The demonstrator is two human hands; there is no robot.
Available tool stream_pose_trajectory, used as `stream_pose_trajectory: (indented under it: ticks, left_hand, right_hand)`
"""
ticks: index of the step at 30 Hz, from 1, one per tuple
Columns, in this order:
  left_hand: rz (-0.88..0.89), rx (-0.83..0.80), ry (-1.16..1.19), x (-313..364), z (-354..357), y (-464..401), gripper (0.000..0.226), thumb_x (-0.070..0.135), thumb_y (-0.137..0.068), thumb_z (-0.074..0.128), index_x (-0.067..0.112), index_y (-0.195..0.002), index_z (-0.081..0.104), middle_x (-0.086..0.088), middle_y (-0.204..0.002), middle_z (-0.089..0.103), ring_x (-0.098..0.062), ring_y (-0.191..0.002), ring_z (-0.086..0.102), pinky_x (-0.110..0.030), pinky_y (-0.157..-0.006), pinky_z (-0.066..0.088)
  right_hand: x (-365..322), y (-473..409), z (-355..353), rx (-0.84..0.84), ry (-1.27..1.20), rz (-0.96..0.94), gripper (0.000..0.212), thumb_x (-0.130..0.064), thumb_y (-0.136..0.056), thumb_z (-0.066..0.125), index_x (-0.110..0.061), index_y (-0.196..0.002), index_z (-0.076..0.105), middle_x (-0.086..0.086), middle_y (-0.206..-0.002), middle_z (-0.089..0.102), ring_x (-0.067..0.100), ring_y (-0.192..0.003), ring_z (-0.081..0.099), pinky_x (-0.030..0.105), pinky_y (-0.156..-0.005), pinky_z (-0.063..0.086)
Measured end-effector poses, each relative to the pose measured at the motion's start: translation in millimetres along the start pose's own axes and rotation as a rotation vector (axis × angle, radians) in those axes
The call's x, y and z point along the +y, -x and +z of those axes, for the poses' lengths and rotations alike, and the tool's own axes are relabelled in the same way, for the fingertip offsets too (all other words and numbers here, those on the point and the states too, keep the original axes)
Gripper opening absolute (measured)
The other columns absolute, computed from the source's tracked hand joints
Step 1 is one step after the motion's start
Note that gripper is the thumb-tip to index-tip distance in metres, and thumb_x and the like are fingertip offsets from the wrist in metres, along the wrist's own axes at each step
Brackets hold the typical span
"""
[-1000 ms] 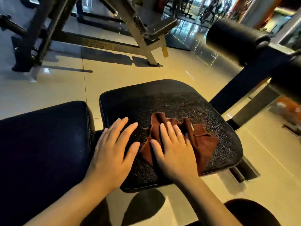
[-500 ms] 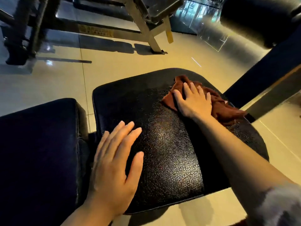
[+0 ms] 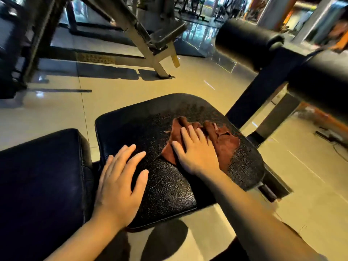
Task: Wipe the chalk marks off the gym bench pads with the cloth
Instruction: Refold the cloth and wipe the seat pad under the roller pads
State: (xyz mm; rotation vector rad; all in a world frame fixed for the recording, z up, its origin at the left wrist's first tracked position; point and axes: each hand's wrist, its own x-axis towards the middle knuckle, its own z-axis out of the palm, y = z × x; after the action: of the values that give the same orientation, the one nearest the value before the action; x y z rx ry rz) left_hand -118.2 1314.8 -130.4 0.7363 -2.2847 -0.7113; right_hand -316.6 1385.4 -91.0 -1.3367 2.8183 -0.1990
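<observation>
While the brown cloth (image 3: 222, 142) lies crumpled on the far right part of the black seat pad (image 3: 169, 185), the right hand (image 3: 195, 153) presses it flat with straight fingers, most of the loose fabric bunched beyond and to the right of its fingertips. Nearer and to the left of that hand, unwiped pad stretches toward the left hand (image 3: 120, 185), which rests open-palmed on the pad's near left edge, holding nothing, just beside the back pad (image 3: 41, 185).
</observation>
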Motion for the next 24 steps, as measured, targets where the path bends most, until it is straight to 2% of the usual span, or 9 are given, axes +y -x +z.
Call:
stream_pose_trajectory:
  ticks: [4,9,12,16,20,24]
  left_hand:
    - [0.012,-0.021,-0.035,3,-3,4,0.054,0.047,-0.095,0.028,0.021,-0.136,0.052,0.002,-0.146,0.044,-0.008,-0.142,0.024,-0.027,-0.119,0.002]
    - [0.032,-0.003,-0.051,6,-8,0,0.053,0.047,-0.095,0.028,0.023,-0.134,0.053,0.007,-0.145,0.045,-0.003,-0.141,0.022,-0.022,-0.119,-0.003]
    - [-0.013,0.014,-0.037,6,-6,-14,0.055,0.051,-0.094,0.025,0.025,-0.135,0.052,0.011,-0.146,0.042,0.000,-0.142,0.019,-0.021,-0.117,-0.006]
    - [-0.075,-0.020,-0.075,5,5,-24,0.060,0.055,-0.093,0.021,0.027,-0.137,0.050,0.012,-0.148,0.038,0.004,-0.141,0.013,-0.015,-0.115,-0.009]
    - [-0.097,-0.039,-0.130,5,7,-24,0.056,0.055,-0.095,0.021,0.029,-0.135,0.052,0.021,-0.144,0.035,0.002,-0.143,0.016,-0.021,-0.117,0.001]
    - [-0.084,-0.092,-0.201,7,8,-24,0.055,0.055,-0.096,0.021,0.031,-0.136,0.050,0.016,-0.148,0.037,-0.001,-0.144,0.016,-0.031,-0.119,0.007]
  right_hand:
    - [11,55,-5,-0.046,-0.001,-0.074,0.064,-0.061,-0.099,0.018,-0.034,-0.155,0.009,-0.011,-0.163,-0.003,0.011,-0.149,-0.008,0.031,-0.118,-0.003]
    - [45,61,-19,-0.129,-0.042,-0.065,0.072,-0.067,-0.086,0.009,-0.041,-0.153,0.006,-0.017,-0.161,-0.005,0.004,-0.147,-0.011,0.026,-0.116,-0.006]
    - [66,35,-24,-0.111,-0.026,-0.013,0.077,-0.069,-0.083,0.010,-0.039,-0.154,0.010,-0.014,-0.162,-0.001,0.006,-0.148,-0.007,0.027,-0.117,-0.005]
    - [90,-21,-27,-0.093,0.021,-0.023,0.077,-0.078,-0.086,0.012,-0.039,-0.153,0.015,-0.012,-0.163,0.006,0.010,-0.150,0.000,0.040,-0.122,0.006]
    - [106,-89,-21,-0.083,0.087,-0.058,0.066,-0.067,-0.095,0.020,-0.036,-0.154,0.017,-0.007,-0.163,0.008,0.015,-0.150,0.004,0.043,-0.119,0.002]
    - [110,-140,-17,-0.063,0.095,-0.045,0.065,-0.064,-0.097,0.020,-0.032,-0.154,0.018,-0.005,-0.163,0.010,0.021,-0.150,0.010,0.045,-0.121,0.009]
